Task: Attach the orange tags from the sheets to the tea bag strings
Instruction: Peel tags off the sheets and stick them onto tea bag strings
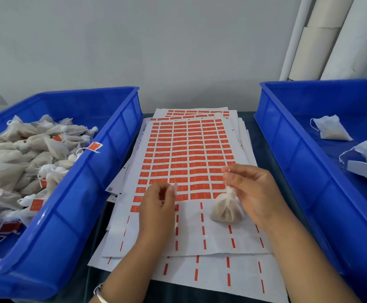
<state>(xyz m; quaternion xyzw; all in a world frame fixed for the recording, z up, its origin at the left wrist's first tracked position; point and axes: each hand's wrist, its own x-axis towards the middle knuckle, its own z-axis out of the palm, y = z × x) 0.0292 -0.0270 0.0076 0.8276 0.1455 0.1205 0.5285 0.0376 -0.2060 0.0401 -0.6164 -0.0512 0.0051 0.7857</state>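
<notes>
Your right hand (252, 193) pinched the gathered neck of a tea bag (226, 209), which rested on the top sheet of orange tags (187, 158) at the near right. Your left hand (158, 206) hovered beside it, fingers curled; whether it held a tag, you couldn't tell. Tagged bags (25, 154) filled the left bin (103, 162).

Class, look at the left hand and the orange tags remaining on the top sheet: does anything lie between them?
Nothing visible does. The left hand hovers directly over the top sheet, at its nearest orange tags. The tea bag, held by the right hand, sits off to the right.
</notes>
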